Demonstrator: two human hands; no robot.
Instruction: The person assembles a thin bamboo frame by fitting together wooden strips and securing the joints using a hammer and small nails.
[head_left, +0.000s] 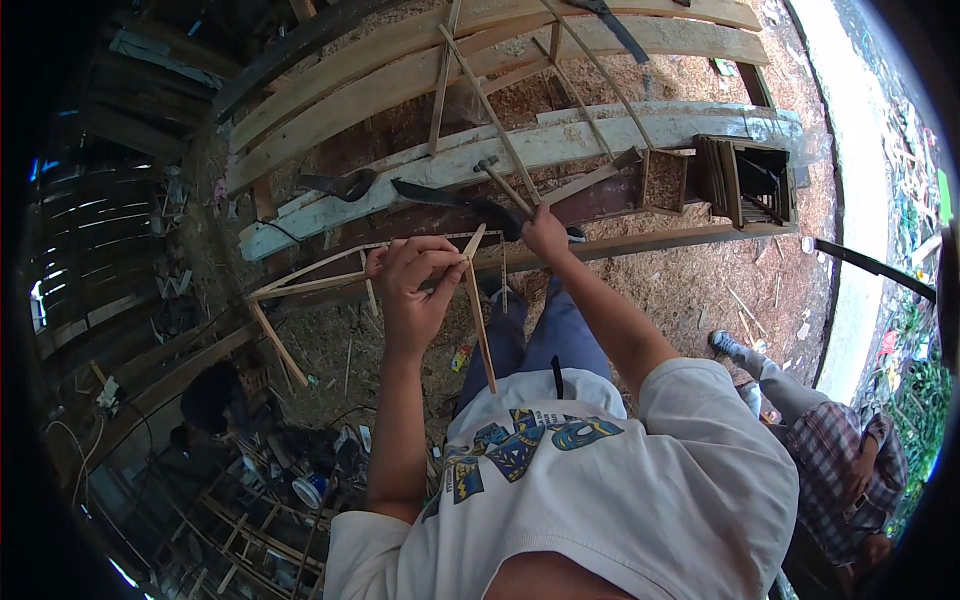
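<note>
My left hand [415, 280] is pinched at a corner of a frame of thin wooden strips [481, 325], where several strips meet. One strip hangs down from that corner toward my shirt, and others run off to the left. Whether a nail sits between the fingertips is too small to tell. In my right hand [544, 238], the wooden handle of a hammer [512, 192] is gripped, its head pointing up and left. Just beyond the hands, a dark-bladed knife [428, 194] lies on the bench beside a dark curved object [342, 185].
A slatted wooden box [745, 215] stands at the bench's right end, near a small wooden tray [663, 182]. Long planks [360, 120] with thin strips leaning across them lie beyond. A dark tool [622, 33] rests at the top. A person in a plaid shirt [835, 440] is at lower right.
</note>
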